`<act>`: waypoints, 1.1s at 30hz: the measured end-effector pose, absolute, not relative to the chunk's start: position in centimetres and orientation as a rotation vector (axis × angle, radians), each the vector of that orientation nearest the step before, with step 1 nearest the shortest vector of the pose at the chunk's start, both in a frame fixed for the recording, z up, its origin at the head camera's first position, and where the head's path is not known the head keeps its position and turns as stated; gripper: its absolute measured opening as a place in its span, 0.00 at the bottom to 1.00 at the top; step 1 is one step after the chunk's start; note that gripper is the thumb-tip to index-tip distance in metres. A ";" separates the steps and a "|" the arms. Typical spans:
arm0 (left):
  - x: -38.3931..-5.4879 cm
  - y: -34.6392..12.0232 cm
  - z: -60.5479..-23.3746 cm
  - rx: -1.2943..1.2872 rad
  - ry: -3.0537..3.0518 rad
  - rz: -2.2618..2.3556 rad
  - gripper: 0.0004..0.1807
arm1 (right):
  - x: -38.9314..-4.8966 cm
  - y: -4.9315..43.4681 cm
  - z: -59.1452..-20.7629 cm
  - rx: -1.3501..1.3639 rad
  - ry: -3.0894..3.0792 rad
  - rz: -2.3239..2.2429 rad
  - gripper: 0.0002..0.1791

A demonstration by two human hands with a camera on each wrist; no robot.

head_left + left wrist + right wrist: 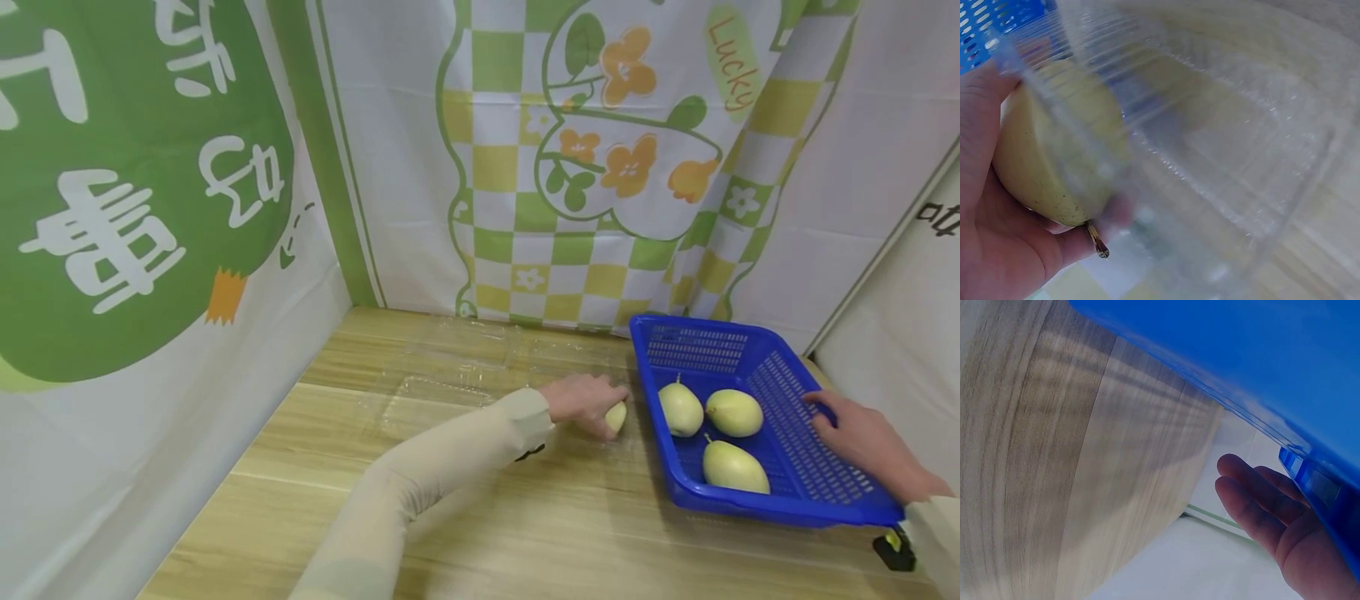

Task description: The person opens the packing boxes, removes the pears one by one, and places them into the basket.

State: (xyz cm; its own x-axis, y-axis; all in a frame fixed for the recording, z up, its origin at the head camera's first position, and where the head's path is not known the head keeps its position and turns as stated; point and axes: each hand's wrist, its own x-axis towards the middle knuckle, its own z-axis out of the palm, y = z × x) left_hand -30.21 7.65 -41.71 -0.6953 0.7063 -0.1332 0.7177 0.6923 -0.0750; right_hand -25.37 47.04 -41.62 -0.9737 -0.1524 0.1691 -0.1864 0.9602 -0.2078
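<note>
My left hand (588, 404) grips a pale yellow-green pear (1060, 144), its fingers and palm wrapped round one side and the stem showing near the fingertips. A clear plastic container (1222, 144) stands close around it, its ribbed wall overlapping the pear in the left wrist view. At the right, my right hand (862, 433) holds the side rim of a blue plastic basket (780, 508), thumb at the inner side, its long fingers (1250, 506) stretched along the outside. Inside the basket lie three pears: one at left (681, 408), another behind (735, 413), a third in front (737, 468).
Another clear plastic container (435, 404) with its lid folded back lies on the wooden table (300, 483) at left. A printed cloth (397, 167) hangs behind the table's back edge, with more cloth (247, 400) on the left side.
</note>
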 end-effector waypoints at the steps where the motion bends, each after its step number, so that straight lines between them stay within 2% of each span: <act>1: -30.2 7.7 -41.5 1.187 2.808 -0.177 0.33 | -25.4 47.0 -41.6 0.258 -2.959 0.337 0.21; 13: -30.5 7.6 -39.3 1.250 2.779 -0.101 0.32 | -25.4 47.1 -41.6 0.257 -2.952 0.317 0.21; 20: -30.8 7.9 -37.4 1.225 2.775 -0.141 0.40 | -25.4 47.0 -41.6 0.249 -2.959 0.327 0.21; 27: -31.0 7.9 -34.7 1.257 2.812 -0.183 0.34 | -25.6 47.1 -41.4 0.260 -2.984 0.322 0.22; 33: -31.1 8.1 -33.0 1.275 2.810 -0.161 0.34 | -25.6 47.2 -41.3 0.278 -2.971 0.308 0.21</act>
State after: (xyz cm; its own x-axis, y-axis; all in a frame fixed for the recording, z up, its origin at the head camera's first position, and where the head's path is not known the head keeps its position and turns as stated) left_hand -31.10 8.11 -33.00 -0.6585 0.7471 -0.0904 0.7526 0.6544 -0.0734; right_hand -25.62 47.17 -41.35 -0.9728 -0.1680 0.1592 -0.1971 0.9620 -0.1892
